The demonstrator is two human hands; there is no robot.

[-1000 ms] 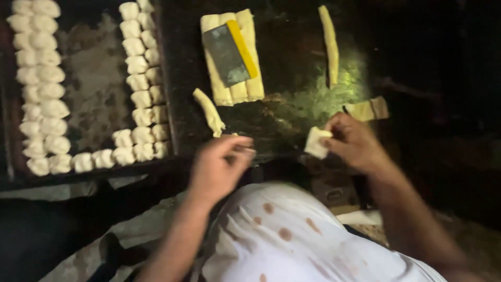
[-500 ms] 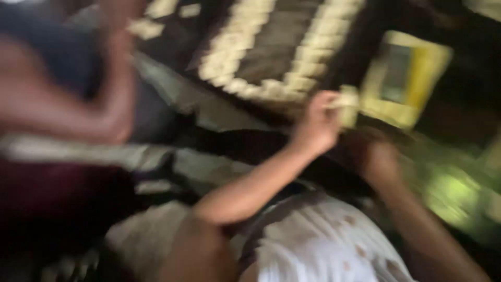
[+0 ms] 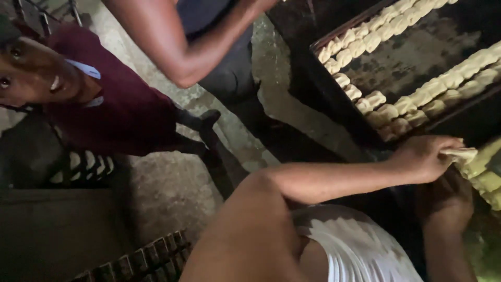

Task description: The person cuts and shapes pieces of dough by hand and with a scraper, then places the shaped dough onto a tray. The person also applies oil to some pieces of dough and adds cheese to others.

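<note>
My left hand reaches out to the right and pinches a pale strip of dough at its fingertips. The strip touches a stack of yellowish dough strips at the right edge. My right hand lies just below the left one, in shadow against the dark surface; its fingers are hard to make out. Above both hands sits a dark baking tray with rows of small shaped dough pieces along its edges.
A person in a maroon top crouches at the left on the rough concrete floor. Another person's bare arm crosses the top. A dark ridged grate lies at the bottom left.
The view has swung left, bringing two other people and the floor into sight. My left hand, empty a second ago, now holds a dough strip beside the stack.
</note>
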